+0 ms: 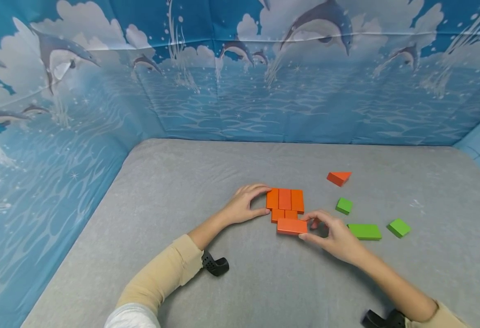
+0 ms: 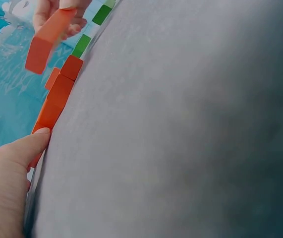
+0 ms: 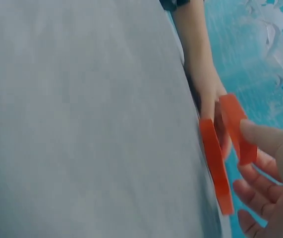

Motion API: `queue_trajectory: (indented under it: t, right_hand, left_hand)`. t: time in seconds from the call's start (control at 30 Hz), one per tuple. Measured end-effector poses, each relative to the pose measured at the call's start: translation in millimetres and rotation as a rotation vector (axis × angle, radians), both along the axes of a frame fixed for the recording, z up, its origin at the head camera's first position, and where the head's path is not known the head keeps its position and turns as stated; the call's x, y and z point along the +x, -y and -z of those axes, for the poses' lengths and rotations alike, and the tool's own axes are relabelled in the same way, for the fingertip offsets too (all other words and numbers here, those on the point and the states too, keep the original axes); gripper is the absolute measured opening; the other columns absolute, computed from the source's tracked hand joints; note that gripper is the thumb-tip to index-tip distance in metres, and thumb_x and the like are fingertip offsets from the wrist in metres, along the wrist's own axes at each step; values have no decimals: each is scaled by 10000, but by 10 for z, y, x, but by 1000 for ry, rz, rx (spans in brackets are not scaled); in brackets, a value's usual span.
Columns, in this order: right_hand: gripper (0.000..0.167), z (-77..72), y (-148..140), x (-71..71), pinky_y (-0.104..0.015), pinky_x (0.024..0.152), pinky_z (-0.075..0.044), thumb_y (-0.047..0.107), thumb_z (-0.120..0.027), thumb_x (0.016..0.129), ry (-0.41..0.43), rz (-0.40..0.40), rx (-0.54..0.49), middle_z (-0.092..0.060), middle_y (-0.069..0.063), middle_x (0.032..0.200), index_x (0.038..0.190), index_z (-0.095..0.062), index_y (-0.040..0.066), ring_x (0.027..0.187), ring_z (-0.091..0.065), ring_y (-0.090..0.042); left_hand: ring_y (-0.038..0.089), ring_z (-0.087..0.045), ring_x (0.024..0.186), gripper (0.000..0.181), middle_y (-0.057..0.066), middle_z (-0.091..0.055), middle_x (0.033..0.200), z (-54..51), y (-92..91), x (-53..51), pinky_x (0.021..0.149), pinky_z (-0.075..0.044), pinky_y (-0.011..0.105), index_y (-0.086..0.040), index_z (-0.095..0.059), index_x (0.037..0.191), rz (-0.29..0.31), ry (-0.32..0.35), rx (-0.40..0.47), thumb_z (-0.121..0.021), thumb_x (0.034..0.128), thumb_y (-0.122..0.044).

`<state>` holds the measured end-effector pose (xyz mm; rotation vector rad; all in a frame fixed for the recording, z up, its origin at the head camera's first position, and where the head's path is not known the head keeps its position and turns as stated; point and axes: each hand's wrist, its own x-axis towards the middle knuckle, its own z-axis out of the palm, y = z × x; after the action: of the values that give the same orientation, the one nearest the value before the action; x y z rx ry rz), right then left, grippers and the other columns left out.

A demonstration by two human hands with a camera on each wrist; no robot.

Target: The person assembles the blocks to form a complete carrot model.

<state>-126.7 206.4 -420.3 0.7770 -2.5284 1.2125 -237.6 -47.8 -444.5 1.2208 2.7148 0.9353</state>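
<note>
Several orange blocks (image 1: 285,199) lie side by side on the grey surface, with two smaller orange blocks (image 1: 284,215) along their near side. My left hand (image 1: 244,202) grips the leftmost block, index finger at its far left corner and thumb at the near one; the left wrist view shows the thumb (image 2: 32,145) against the row's end. My right hand (image 1: 336,237) pinches an orange rectangular block (image 1: 291,226) by its right end. That block (image 2: 49,39) is raised above the others in the left wrist view, and the right wrist view shows it (image 3: 237,129) beside the row (image 3: 216,166).
To the right lie an orange triangular block (image 1: 339,178), a small green block (image 1: 344,206), a long green block (image 1: 364,232) near my right hand, and another green block (image 1: 398,228). A blue dolphin-printed cloth (image 1: 240,100) stands behind the grey surface (image 1: 207,164).
</note>
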Motion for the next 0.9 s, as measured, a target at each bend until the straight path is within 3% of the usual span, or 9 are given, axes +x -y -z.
queue_trajectory:
  t: [0.37, 0.67, 0.9]
  right_hand:
    - [333, 142, 171, -1, -185, 644, -418, 92, -811, 656, -51, 64, 51, -566, 35, 859, 936, -630, 88, 732, -496, -96]
    - [359, 167, 224, 23, -231, 597, -434, 115, -824, 638, -103, 131, 119, -565, 4, 854, 942, -638, 82, 701, -480, -77]
    - [369, 166, 249, 32, -234, 582, -435, 101, -824, 627, -89, 162, 156, -561, 1, 834, 935, -623, 80, 690, -473, -77]
  left_hand:
    - [186, -356, 1280, 577, 21, -430, 1374, -8, 3, 6, 1071, -210, 422, -155, -452, 1351, 1, 8, 7, -653, 842, -336]
    - [181, -353, 1281, 579, 17, -426, 1377, 17, 3, -8, 1068, -216, 422, -167, -447, 1355, -5, 2, -3, -649, 843, -350]
    - [179, -351, 1282, 580, 13, -426, 1376, 25, -4, -15, 1066, -220, 419, -170, -447, 1355, -10, 1, -10, -648, 843, -354]
